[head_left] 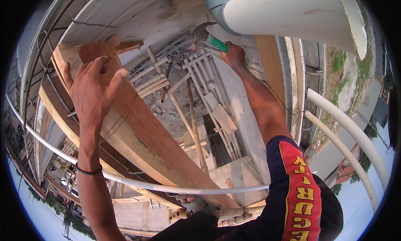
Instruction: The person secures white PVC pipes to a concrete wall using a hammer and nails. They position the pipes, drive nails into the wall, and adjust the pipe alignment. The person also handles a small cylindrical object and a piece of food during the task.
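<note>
My right hand [234,56] is closed around the green handle of a claw hammer [217,44]. The hammer's dark metal head is up and to the left of the fist, close to a grey wall [246,115]. My left hand [92,88] is raised over the upper end of a wooden formwork beam [146,130], its thumb stretched out and its fingers apart and slightly bent. Nothing shows in that hand. Whether it touches the wood I cannot tell.
A large white pipe [288,13] with a grey collar juts in at top right. A thin white pipe [150,186] curves across in front of me. Between beam and wall is a deep drop with bamboo poles [194,128] and rubble [173,101]. Wires and rods line the left.
</note>
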Motion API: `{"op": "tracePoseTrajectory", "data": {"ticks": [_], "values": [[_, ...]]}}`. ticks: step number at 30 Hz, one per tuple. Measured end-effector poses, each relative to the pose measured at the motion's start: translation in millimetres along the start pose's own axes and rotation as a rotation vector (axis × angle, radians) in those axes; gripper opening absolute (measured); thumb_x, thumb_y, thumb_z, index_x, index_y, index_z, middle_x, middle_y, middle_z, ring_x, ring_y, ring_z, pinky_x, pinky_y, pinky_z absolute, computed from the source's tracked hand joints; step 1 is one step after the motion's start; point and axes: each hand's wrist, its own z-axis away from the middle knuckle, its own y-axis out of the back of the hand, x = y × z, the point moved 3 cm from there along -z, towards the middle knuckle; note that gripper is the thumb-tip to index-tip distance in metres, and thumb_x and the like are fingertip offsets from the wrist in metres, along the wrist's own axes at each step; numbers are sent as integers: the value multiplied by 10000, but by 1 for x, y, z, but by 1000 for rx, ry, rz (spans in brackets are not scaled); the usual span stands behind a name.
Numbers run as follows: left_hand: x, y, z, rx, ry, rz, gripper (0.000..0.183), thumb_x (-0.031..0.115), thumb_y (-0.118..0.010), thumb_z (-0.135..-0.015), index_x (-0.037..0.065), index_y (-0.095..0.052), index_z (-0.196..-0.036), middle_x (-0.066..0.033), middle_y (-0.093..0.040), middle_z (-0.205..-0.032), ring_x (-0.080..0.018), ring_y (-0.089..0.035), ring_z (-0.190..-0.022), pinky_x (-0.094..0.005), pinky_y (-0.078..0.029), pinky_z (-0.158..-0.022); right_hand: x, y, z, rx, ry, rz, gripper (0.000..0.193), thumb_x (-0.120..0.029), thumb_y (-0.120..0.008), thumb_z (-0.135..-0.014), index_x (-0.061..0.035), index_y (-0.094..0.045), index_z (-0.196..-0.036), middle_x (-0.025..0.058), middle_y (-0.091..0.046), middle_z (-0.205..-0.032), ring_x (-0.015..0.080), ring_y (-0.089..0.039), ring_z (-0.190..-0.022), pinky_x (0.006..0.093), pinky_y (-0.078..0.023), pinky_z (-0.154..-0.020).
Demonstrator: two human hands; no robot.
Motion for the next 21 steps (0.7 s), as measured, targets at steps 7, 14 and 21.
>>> {"op": "tracePoseTrajectory", "data": {"ticks": [7,14,21], "values": [[-1,-1,1,10,6,7,774,754,-536,-797,50,-692,-1079,-66,-662,-809,-203,-637,-923,-469,-118,-1165,34,-35,28,32,-264,-96,274,-319,-616,-803,-55,-670,-853,211,-684,-814,417,-669,-790,502,-528,-735],[-1,0,-3,-18,0,-19,809,778,-471,-820,52,-685,-1106,-59,-665,-849,-204,-633,-965,-467,-104,-1177,12,-15,-12,-18,-28,-71,317,-347,-666,-776,-59,-690,-905,208,-700,-854,401,-680,-851,481,-537,-768],[3,1,-2,6,22,-5,805,777,-504,-797,51,-687,-1092,-56,-663,-836,-198,-634,-949,-465,-110,-1178,13,-45,23,-59,-314,-141,317,-333,-646,-789,-30,-690,-871,233,-691,-845,421,-674,-841,487,-533,-779]]}}
